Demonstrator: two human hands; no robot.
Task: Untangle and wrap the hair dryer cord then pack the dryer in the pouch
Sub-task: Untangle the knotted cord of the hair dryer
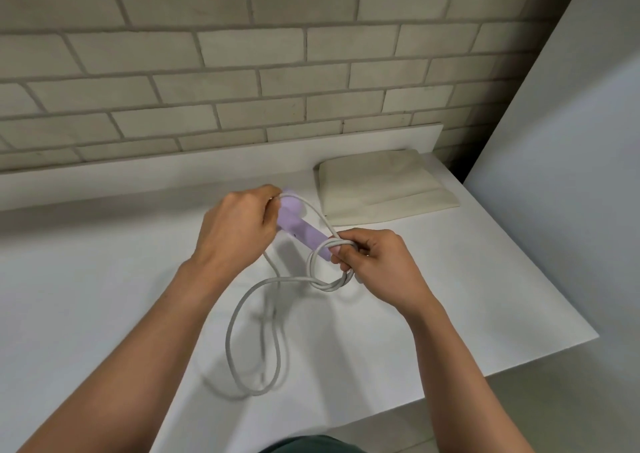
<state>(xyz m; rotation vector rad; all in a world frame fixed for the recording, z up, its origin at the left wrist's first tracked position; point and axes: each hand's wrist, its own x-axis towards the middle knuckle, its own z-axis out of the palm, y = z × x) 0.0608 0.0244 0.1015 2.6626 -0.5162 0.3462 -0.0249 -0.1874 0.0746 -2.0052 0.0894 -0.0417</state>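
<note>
Cream cloth pouch [384, 184] lies flat on table [485, 296], dryer [301, 227] outside it.

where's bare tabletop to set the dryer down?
Bare table left of the left hand, up to the back ledge. Smaller bare strip between the pouch, the right hand and the table's right edge. Crowded in the middle: cord loops spread between the forearms, under the hair dryer.

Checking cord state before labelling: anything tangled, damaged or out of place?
Only the white cord: twisted loops bunch at the handle end of the lilac plastic hair dryer, by the right hand. Beige fabric pouch lies flat.
</note>
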